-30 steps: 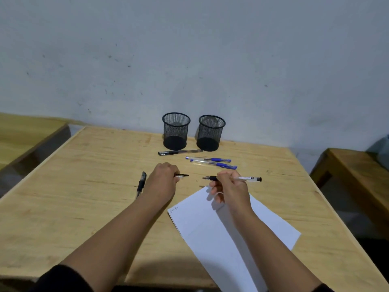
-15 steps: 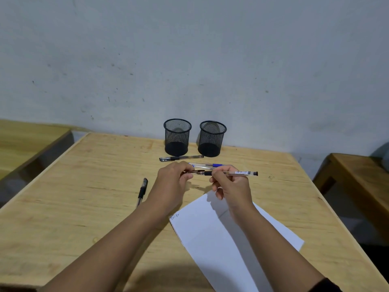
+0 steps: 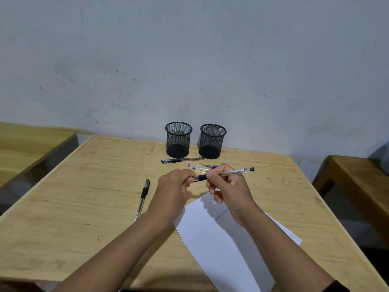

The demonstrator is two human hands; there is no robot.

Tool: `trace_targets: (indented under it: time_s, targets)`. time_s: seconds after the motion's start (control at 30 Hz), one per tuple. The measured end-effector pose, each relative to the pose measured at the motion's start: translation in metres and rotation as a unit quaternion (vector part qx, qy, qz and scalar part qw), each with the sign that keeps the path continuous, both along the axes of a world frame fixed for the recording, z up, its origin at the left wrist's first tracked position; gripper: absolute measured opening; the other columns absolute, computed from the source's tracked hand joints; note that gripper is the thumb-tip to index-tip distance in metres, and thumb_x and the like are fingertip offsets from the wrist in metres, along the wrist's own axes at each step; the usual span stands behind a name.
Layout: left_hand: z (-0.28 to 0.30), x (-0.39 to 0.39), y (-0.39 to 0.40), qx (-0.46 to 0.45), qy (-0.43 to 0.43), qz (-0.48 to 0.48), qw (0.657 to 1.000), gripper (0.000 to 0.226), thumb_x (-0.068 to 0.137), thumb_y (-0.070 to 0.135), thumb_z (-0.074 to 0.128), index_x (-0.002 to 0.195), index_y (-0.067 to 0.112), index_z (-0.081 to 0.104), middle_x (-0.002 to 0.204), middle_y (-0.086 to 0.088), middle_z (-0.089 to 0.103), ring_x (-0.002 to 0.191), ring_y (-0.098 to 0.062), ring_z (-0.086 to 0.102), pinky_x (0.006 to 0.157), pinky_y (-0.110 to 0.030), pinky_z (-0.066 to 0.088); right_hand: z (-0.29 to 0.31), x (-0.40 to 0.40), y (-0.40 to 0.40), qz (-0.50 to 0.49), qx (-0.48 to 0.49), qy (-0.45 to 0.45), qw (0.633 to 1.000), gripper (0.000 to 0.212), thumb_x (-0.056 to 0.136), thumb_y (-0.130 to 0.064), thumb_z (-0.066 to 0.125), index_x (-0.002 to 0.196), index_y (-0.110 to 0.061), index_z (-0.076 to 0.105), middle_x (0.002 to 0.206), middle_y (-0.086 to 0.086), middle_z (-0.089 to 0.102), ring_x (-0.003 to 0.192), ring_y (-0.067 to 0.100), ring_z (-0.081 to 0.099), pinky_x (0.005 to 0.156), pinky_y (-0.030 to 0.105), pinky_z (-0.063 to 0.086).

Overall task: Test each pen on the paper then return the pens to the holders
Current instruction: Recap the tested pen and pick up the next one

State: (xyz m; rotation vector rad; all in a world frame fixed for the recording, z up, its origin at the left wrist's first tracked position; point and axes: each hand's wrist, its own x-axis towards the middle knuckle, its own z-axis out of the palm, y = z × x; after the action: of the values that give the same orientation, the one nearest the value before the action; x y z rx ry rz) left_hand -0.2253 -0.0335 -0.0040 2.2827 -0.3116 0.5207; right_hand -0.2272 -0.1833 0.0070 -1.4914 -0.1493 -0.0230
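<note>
Two mesh holders (image 3: 178,140) on wooden table (image 3: 84,197)

Black sleeves (image 3: 336,287) above bare forearms.

Loose pens (image 3: 182,160) lie before both holders (image 3: 178,140), whose mouths seem unobstructed.

Two holders (image 3: 178,140) behind pens (image 3: 182,160); paper (image 3: 221,239) nearest; one pen (image 3: 143,197) left
</note>
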Motion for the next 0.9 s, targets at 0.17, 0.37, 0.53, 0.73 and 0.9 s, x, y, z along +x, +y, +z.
trace_targets:
  time_s: [0.17, 0.37, 0.53, 0.73, 0.9]
  targets:
    - [0.011, -0.002, 0.011, -0.035, 0.014, 0.004, 0.999, 0.017, 0.088, 0.005, 0.056, 0.09, 0.012, 0.07, 0.081, -0.001, 0.067, 0.075, -0.012, 0.053, 0.064, -0.011, 0.029, 0.008, -0.005, -0.003, -0.046, 0.057, 0.006, 0.997, 0.013, 0.084, -0.005, 0.063, 0.076, -0.015, 0.064, 0.063, 0.002, 0.057, 0.05, 0.01, 0.05, 0.039, 0.018, 0.035]
    - [0.025, 0.006, 0.039, -0.204, 0.081, 0.007, 0.976, 0.03, 0.09, 0.012, 0.053, 0.079, 0.037, 0.064, 0.077, 0.008, 0.065, 0.075, -0.014, 0.06, 0.083, -0.027, 0.051, 0.004, -0.024, -0.007, -0.032, -0.03, 0.006, 0.999, 0.009, 0.079, -0.013, 0.068, 0.072, -0.01, 0.073, 0.069, -0.002, 0.068, 0.059, 0.007, 0.056, 0.049, 0.018, 0.044]
    - [0.028, 0.0, 0.04, -0.221, 0.094, -0.009, 0.971, 0.031, 0.09, 0.013, 0.052, 0.081, 0.039, 0.064, 0.075, 0.0, 0.063, 0.07, -0.014, 0.056, 0.085, -0.04, 0.051, 0.002, -0.037, 0.014, 0.024, -0.141, 0.002, 0.99, 0.006, 0.076, -0.017, 0.073, 0.071, -0.021, 0.073, 0.071, -0.003, 0.071, 0.06, 0.001, 0.058, 0.057, 0.012, 0.046]
    - [0.029, -0.012, 0.046, -0.217, 0.095, -0.004, 0.972, 0.021, 0.091, 0.016, 0.053, 0.095, 0.031, 0.067, 0.077, 0.003, 0.064, 0.073, -0.014, 0.06, 0.078, -0.03, 0.048, 0.01, -0.034, 0.043, 0.024, -0.133, -0.006, 0.991, 0.016, 0.078, -0.013, 0.073, 0.087, -0.026, 0.067, 0.069, -0.005, 0.067, 0.059, 0.0, 0.06, 0.054, 0.012, 0.045]
    - [0.016, -0.014, 0.081, -0.129, 0.061, 0.082, 0.986, 0.023, 0.092, 0.023, 0.051, 0.111, 0.028, 0.063, 0.096, 0.006, 0.066, 0.087, -0.008, 0.059, 0.073, -0.014, 0.04, 0.002, -0.028, 0.074, 0.001, -0.091, 0.04, 0.995, 0.016, 0.081, -0.014, 0.071, 0.093, -0.023, 0.069, 0.068, -0.004, 0.068, 0.057, 0.003, 0.061, 0.057, 0.016, 0.048]
